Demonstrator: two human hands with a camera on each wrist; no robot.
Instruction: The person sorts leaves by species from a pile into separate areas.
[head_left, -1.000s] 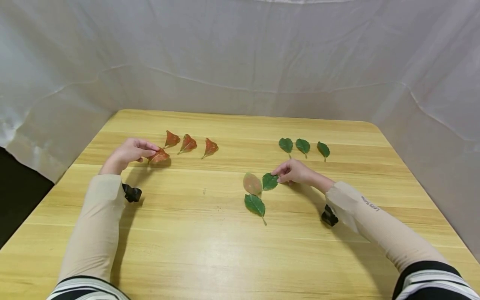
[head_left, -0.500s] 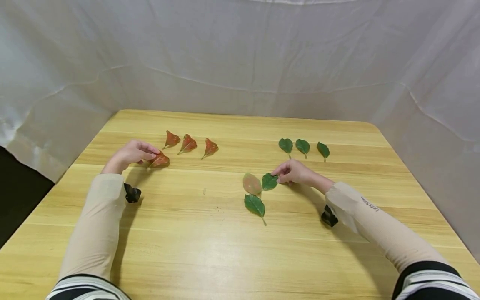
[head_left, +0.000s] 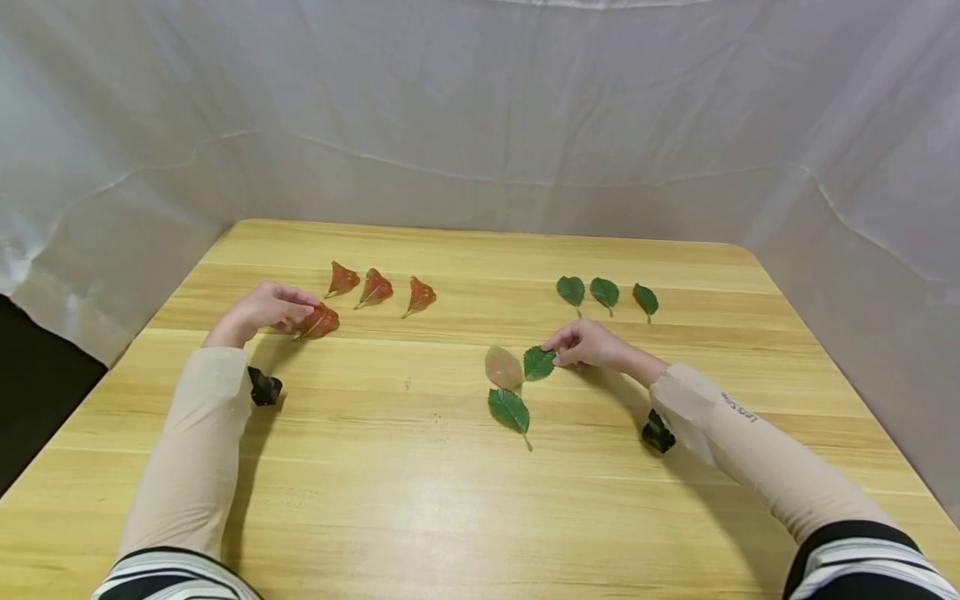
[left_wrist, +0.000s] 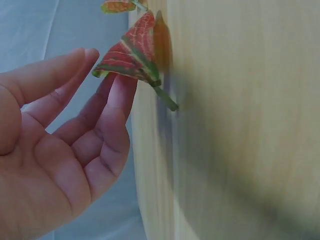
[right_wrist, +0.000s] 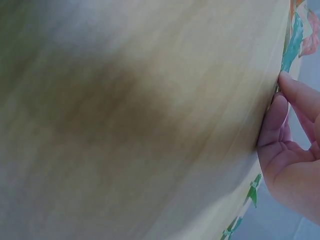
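Red leaf (head_left: 320, 320): folded, green-veined, short stem.
Left hand (head_left: 258, 307): relaxed fingers touch it.
Right hand (head_left: 588, 343): pinches serrated green leaf (head_left: 538, 363).

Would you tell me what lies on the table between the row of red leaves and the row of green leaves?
Nothing: in the head view, bare table separates the red leaves from the green leaves.
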